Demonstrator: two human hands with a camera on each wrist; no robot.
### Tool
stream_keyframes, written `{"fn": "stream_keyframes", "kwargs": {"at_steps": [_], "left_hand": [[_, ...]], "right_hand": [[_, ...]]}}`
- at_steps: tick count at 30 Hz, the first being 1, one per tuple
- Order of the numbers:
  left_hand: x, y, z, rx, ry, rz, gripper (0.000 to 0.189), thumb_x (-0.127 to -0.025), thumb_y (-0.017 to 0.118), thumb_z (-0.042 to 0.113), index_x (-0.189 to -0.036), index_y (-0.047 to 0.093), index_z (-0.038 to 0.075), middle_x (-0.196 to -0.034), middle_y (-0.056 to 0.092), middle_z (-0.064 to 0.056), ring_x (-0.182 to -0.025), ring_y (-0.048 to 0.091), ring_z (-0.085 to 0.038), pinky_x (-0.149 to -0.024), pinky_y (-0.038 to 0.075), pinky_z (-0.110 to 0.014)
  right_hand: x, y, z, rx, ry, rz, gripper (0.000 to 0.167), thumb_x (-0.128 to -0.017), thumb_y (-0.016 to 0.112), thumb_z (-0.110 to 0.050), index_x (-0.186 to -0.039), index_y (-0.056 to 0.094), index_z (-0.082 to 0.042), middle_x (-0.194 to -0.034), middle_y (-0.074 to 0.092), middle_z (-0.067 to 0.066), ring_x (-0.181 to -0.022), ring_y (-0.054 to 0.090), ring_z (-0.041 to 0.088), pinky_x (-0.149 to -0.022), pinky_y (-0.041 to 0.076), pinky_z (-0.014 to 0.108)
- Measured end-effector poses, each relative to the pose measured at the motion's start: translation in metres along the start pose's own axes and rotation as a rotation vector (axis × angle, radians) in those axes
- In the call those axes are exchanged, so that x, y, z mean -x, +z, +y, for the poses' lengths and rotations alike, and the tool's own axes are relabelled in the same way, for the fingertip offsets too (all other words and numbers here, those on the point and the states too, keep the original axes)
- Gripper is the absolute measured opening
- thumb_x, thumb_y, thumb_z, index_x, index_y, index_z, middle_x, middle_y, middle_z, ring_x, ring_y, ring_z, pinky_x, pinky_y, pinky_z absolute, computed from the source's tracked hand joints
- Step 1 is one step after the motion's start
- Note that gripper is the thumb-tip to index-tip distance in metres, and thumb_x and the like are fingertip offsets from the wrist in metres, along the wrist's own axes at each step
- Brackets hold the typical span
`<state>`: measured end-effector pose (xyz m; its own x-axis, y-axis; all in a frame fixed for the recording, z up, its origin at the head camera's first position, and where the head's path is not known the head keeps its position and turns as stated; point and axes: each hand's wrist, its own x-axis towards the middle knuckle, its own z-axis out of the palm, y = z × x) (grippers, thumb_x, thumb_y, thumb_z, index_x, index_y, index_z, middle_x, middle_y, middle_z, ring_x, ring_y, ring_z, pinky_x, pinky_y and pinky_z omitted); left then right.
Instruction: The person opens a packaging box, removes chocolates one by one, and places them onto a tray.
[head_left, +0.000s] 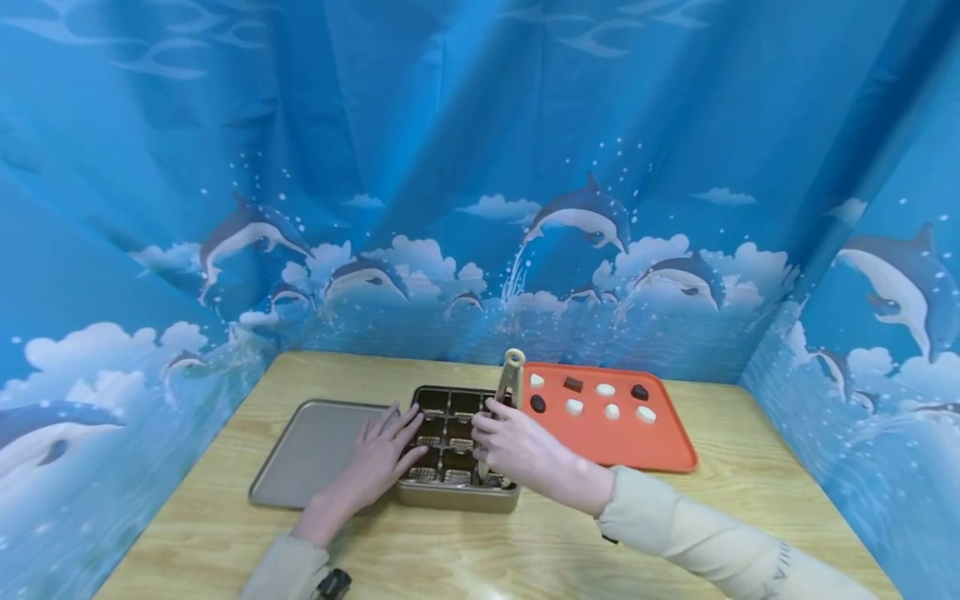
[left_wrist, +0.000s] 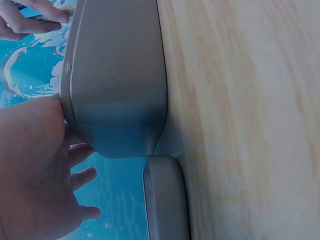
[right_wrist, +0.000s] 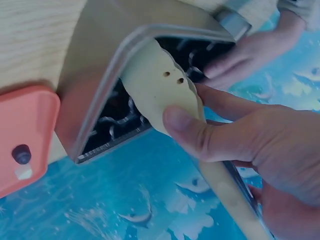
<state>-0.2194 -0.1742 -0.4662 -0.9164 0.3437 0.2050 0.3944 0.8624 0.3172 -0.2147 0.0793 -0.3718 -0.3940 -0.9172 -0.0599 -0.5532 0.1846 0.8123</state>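
My right hand (head_left: 525,446) grips a pair of beige tongs (head_left: 510,379), the thumb pressed on one broad scalloped arm (right_wrist: 157,87) in the right wrist view. The tongs stand nearly upright, ring end up, their lower ends inside the right column of a dark brown divided baking tin (head_left: 457,498). Whatever lies between the tips is hidden by the tin's wall. My left hand (head_left: 378,454) rests at the tin's left rim with its fingers spread, some reaching over the compartments. In the left wrist view that hand (left_wrist: 35,165) lies along the tin's edge (left_wrist: 115,85).
An orange-red tray (head_left: 622,442) stands right of the tin, bearing several white and dark brown chocolate-like pieces (head_left: 573,384) in two rows. Left of the tin lies a flat grey-brown metal pan or lid (head_left: 311,450). Behind the wooden table (head_left: 420,558) hangs a blue dolphin-print curtain (head_left: 450,167).
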Motion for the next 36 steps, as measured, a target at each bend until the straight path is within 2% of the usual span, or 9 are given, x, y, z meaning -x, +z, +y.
{"fn": "stream_keyframes", "kwargs": {"at_steps": [2,7,13,20,24,27,36], "left_hand": [[0.000,0.000,0.000,-0.004,-0.003,-0.005,0.061,-0.105,0.052,0.040,-0.153,0.042,0.004,-0.163,0.032,-0.012,-0.153,0.017,-0.040,-0.118,0.013,-0.072],[-0.001,0.001,0.002,0.000,0.003,0.000,0.061,-0.105,0.053,0.039,-0.153,0.042,0.003,-0.163,0.033,-0.012,-0.153,0.018,-0.040,-0.118,0.012,-0.072],[-0.001,0.001,0.003,-0.001,0.009,0.014,0.060,-0.105,0.054,0.037,-0.153,0.042,0.003,-0.162,0.034,-0.013,-0.152,0.020,-0.040,-0.118,0.013,-0.072],[-0.001,0.001,0.005,-0.025,0.013,0.015,0.060,-0.105,0.053,0.038,-0.152,0.042,0.003,-0.162,0.035,-0.012,-0.152,0.021,-0.041,-0.117,0.014,-0.073],[-0.001,0.000,0.005,-0.021,0.009,0.029,0.059,-0.105,0.054,0.036,-0.152,0.044,0.002,-0.161,0.036,-0.013,-0.152,0.022,-0.041,-0.116,0.015,-0.073],[0.000,0.000,0.004,-0.018,0.005,0.031,0.058,-0.105,0.054,0.036,-0.152,0.044,0.002,-0.161,0.036,-0.013,-0.152,0.022,-0.041,-0.117,0.015,-0.073],[0.001,-0.001,0.004,-0.025,-0.002,0.024,0.058,-0.105,0.054,0.036,-0.152,0.044,0.003,-0.162,0.035,-0.013,-0.152,0.022,-0.040,-0.117,0.015,-0.073]], "right_hand": [[-0.002,0.003,-0.005,0.005,-0.020,-0.011,0.020,-0.091,0.075,-0.033,-0.106,0.074,-0.047,-0.117,0.068,-0.023,-0.118,0.054,0.005,-0.113,0.040,0.033],[0.000,0.012,-0.007,0.000,-0.023,-0.006,0.018,-0.092,0.075,-0.032,-0.103,0.074,-0.046,-0.113,0.068,-0.023,-0.112,0.055,0.005,-0.104,0.042,0.030],[0.008,0.016,-0.003,-0.023,0.009,0.053,0.018,-0.091,0.077,-0.025,-0.100,0.076,-0.040,-0.111,0.068,-0.020,-0.104,0.055,0.007,-0.095,0.042,0.030],[0.018,0.010,0.003,-0.045,0.025,0.041,0.030,-0.088,0.080,-0.025,-0.113,0.073,-0.041,-0.116,0.068,-0.018,-0.110,0.055,0.010,-0.102,0.044,0.033],[0.026,0.004,0.014,-0.085,0.076,0.052,0.043,-0.084,0.085,-0.024,-0.121,0.071,-0.041,-0.118,0.069,-0.016,-0.112,0.054,0.013,-0.103,0.044,0.037],[0.033,0.005,0.021,-0.112,0.126,0.078,0.045,-0.083,0.085,-0.020,-0.121,0.071,-0.040,-0.115,0.069,-0.013,-0.110,0.054,0.014,-0.101,0.044,0.039],[0.051,0.021,0.033,-0.156,0.301,0.130,0.054,-0.083,0.084,-0.015,-0.131,0.069,-0.034,-0.113,0.067,-0.006,-0.104,0.054,0.019,-0.092,0.044,0.042]]}}
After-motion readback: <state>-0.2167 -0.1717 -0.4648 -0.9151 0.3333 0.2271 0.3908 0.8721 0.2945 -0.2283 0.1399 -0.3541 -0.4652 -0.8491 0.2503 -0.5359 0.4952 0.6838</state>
